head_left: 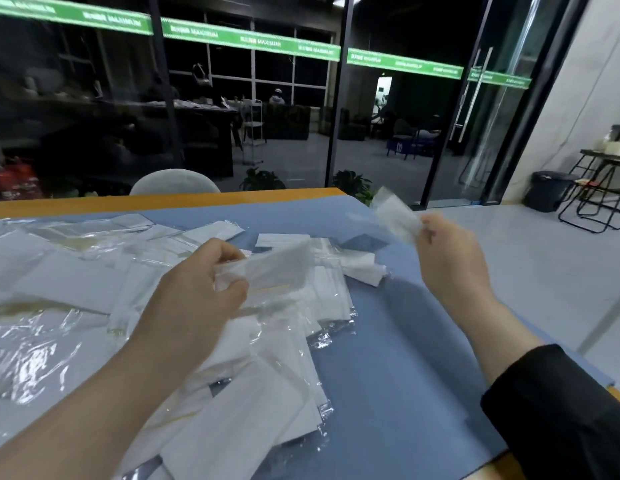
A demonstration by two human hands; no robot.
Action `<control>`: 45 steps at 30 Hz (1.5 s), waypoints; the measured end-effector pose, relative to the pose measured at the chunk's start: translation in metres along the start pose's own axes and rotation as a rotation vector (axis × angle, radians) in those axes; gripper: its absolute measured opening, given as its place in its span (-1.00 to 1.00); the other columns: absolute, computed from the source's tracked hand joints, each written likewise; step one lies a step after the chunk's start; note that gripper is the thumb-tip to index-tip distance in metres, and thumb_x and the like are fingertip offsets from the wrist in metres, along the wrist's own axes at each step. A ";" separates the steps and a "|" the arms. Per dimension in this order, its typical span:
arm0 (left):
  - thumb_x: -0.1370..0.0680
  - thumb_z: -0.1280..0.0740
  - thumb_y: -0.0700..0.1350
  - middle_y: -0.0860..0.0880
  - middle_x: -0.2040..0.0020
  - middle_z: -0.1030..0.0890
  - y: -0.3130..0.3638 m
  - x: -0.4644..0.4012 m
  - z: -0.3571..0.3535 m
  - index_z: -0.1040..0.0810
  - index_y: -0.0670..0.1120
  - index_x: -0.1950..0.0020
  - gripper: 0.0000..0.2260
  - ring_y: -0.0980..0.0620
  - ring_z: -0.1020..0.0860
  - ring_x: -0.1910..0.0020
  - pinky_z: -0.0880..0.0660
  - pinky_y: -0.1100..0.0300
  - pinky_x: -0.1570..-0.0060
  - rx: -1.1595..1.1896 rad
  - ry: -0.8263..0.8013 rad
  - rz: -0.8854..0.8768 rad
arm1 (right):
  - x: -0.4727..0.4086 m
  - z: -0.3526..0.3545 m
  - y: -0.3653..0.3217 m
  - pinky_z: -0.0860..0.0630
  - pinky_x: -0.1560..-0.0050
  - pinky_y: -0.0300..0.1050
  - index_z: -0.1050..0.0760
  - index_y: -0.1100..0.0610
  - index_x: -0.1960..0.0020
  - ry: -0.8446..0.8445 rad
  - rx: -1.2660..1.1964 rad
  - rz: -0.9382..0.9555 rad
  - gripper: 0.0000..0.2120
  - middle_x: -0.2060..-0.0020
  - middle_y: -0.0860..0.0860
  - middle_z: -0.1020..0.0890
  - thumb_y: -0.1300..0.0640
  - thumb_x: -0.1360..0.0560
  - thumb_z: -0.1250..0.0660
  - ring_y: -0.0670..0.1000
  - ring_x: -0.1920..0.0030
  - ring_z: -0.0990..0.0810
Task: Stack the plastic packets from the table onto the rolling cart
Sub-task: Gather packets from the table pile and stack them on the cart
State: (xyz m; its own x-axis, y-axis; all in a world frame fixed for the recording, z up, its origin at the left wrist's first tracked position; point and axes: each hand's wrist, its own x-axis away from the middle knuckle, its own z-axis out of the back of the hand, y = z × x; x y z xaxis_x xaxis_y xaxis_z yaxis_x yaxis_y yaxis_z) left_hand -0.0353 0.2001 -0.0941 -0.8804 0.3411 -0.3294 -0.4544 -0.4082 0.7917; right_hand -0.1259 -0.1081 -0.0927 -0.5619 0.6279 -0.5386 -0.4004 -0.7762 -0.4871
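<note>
Pinched packets (267, 268); right one (397, 216) blurred

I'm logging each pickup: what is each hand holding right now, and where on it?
The left hand grips a clear plastic packet by its left end. The right hand pinches another, blurred clear plastic packet by its lower right end.

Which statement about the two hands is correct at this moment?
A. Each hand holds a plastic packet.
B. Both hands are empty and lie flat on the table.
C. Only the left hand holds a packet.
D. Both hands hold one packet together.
A: the left hand grips a packet over the pile on the table, while the right hand pinches a separate packet raised beyond the table's edge.
</note>
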 end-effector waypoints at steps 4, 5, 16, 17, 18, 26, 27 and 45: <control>-0.52 -0.45 -0.21 0.05 0.31 -0.57 0.003 -0.003 0.004 -0.60 0.06 0.09 -0.84 0.12 -0.47 0.40 -0.43 0.35 0.42 0.218 0.079 0.029 | 0.008 0.024 -0.066 -0.56 0.14 0.06 -0.60 0.00 0.01 -0.096 -0.715 0.095 -0.86 0.20 -0.06 -0.67 0.21 -0.54 -0.32 0.06 0.19 -0.61; -0.52 -0.46 -0.23 0.06 0.33 -0.55 0.004 -0.003 0.005 -0.60 0.05 0.06 -0.83 0.12 -0.50 0.39 -0.55 0.27 0.36 0.287 0.082 0.065 | 0.011 0.025 -0.081 -0.58 0.12 0.05 -0.62 0.02 -0.01 -0.205 -0.845 0.127 -0.81 0.17 -0.05 -0.70 0.27 -0.52 -0.35 0.03 0.18 -0.63; -0.68 -0.25 -0.03 -0.24 0.13 -0.62 0.001 -0.009 0.013 -0.61 -0.07 0.08 -0.77 -0.07 -0.52 0.34 -0.52 0.06 0.34 0.556 0.130 0.243 | 0.049 -0.041 -0.144 -0.58 0.22 -0.05 -0.63 -0.08 -0.10 -0.737 -0.809 0.214 -0.70 0.19 -0.10 -0.68 0.29 -0.57 -0.30 -0.09 0.24 -0.61; -0.69 -0.25 -0.05 -0.22 0.15 -0.62 0.002 -0.009 0.012 -0.62 -0.06 0.08 -0.77 -0.07 -0.53 0.34 -0.51 0.07 0.35 0.585 0.139 0.251 | 0.051 -0.044 -0.144 -0.54 0.27 -0.14 -0.62 -0.09 -0.11 -0.745 -0.813 0.202 -0.71 0.26 -0.14 -0.66 0.27 -0.57 -0.31 -0.12 0.31 -0.58; -0.69 -0.25 -0.04 -0.18 0.17 -0.64 0.004 -0.008 0.011 -0.65 -0.05 0.07 -0.76 -0.07 -0.55 0.33 -0.51 0.09 0.34 0.639 0.147 0.260 | 0.053 -0.045 -0.144 -0.49 0.30 -0.18 -0.62 -0.07 -0.12 -0.753 -0.819 0.180 -0.73 0.29 -0.14 -0.64 0.26 -0.57 -0.32 -0.12 0.36 -0.55; -0.55 -0.39 0.03 -0.11 0.16 -0.70 0.006 -0.004 0.004 -0.64 -0.18 0.06 -0.74 -0.07 -0.67 0.15 -0.58 0.02 0.04 0.949 0.023 0.251 | 0.048 -0.043 -0.138 -0.61 -0.06 0.26 -0.64 -0.13 -0.14 -0.563 -0.934 0.146 -0.76 0.05 0.02 -0.71 0.15 -0.57 -0.36 0.20 0.00 -0.66; -0.54 -0.41 -0.03 -0.13 0.12 -0.72 0.006 -0.003 0.003 -0.64 -0.21 0.02 -0.77 -0.10 -0.69 0.13 -0.60 0.06 0.09 0.935 0.009 0.253 | 0.050 -0.042 -0.138 -0.61 -0.06 0.19 -0.64 -0.10 -0.12 -0.582 -0.856 0.247 -0.80 0.06 0.01 -0.69 0.15 -0.60 -0.34 0.16 0.01 -0.64; -0.57 -0.43 -0.02 0.22 0.14 -0.70 -0.009 -0.008 -0.001 -0.64 0.24 0.06 -0.88 0.13 -0.67 0.12 -0.58 -0.01 -0.01 0.215 -0.067 0.212 | -0.091 -0.086 0.000 -0.34 -0.11 -0.13 -0.32 -0.05 -0.51 -0.648 0.102 0.086 -0.55 -0.46 0.06 -0.40 0.13 -0.63 -0.21 0.07 -0.18 -0.46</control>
State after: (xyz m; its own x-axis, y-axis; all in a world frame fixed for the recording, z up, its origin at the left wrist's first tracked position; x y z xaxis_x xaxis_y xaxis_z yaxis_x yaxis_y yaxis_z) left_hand -0.0243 0.2004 -0.0985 -0.9382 0.3259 -0.1162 -0.2161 -0.2898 0.9324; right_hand -0.0125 -0.1603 -0.1031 -0.9038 0.4265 -0.0345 -0.3837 -0.8435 -0.3758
